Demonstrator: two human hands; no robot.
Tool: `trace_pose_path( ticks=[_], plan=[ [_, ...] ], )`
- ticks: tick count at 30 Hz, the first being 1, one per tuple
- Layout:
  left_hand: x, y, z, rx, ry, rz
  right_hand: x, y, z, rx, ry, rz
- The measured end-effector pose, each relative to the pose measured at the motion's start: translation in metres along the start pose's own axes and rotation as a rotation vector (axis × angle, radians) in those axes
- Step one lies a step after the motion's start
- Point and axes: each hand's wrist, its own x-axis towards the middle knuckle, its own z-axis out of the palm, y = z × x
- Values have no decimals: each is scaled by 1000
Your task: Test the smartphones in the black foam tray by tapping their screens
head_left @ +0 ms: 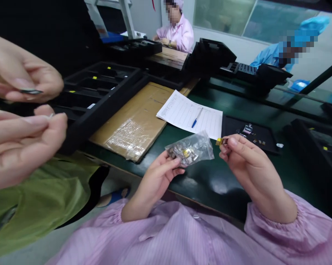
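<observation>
My left hand (pixel 164 171) is closed on the lower left corner of a clear plastic bag (pixel 201 149). Small metal pieces (pixel 184 154), silvery with a bit of yellow among them, lie inside that bag. Between the thumb and fingers of my right hand (pixel 247 158) is a small dark part with a yellow tab (pixel 219 141), held just right of the bag and apart from it. Past my right hand lies a shallow black tray (pixel 265 134), holding a shiny metal piece (pixel 247 129) and several tiny parts.
A printed sheet (pixel 177 110) with a blue pen (pixel 195 121) lies beyond the bag, beside a taped cardboard sheet (pixel 133 129). At left, a co-worker's hands (pixel 25 73) hold a small dark piece near black divided trays (pixel 99 84). Two other people sit across the green table (pixel 199 187).
</observation>
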Motion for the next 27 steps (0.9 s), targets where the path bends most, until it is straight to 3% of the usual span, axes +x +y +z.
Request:
trace_pose_path(
  ticks=[8, 13, 15, 19, 27],
  plan=[
    [28, -26, -30, 600, 106, 60, -5, -3, 6, 3, 9, 46],
    [19, -24, -28, 1267, 201, 363, -7, -1, 9, -75, 24, -8],
    [13, -19, -24, 1419, 213, 431, -8, 0, 9, -99, 16, -26],
    [5, -11, -17, 1424, 239, 555, -9, 2, 11, -142, 24, -57],
    [-23, 18, 15, 1060, 128, 834, -9, 8, 19, -182, 26, -161]
  ],
)
